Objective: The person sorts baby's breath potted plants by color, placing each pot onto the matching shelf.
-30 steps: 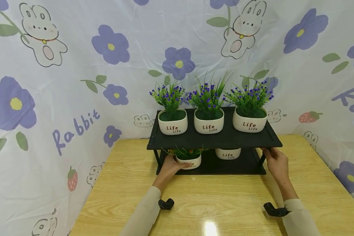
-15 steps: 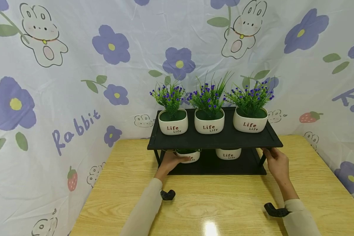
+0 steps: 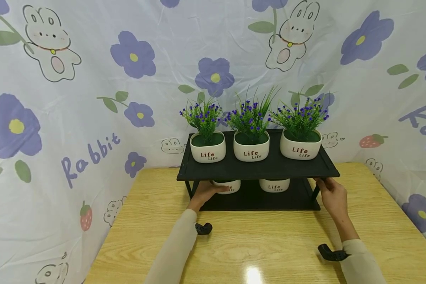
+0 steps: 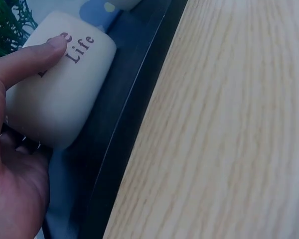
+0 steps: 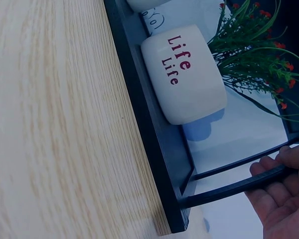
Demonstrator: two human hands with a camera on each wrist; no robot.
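Note:
On the lower tier of a black two-tier shelf (image 3: 259, 169), my left hand (image 3: 203, 192) holds a white flowerpot (image 3: 236, 185) marked "Life". In the left wrist view the thumb lies across the lettering of this flowerpot (image 4: 82, 79), and the other fingers are mostly hidden behind it. The upper tier hides its plant in the head view. My right hand (image 3: 334, 197) grips the shelf's front right post (image 5: 229, 191), just under the upper board. A second white flowerpot (image 5: 182, 79), planted with red flowers, stands to the right on the lower tier.
Above, a left flowerpot (image 3: 208, 154), a middle flowerpot (image 3: 251, 154) and a right flowerpot (image 3: 301, 149) with purple flowers stand on the upper tier. The shelf stands on a wooden table (image 3: 262, 244), against a patterned cloth (image 3: 177, 35).
My left hand has moved deeper into the lower tier, pushing its flowerpot back until it lines up roughly with the other one there. My right hand has stayed at the post.

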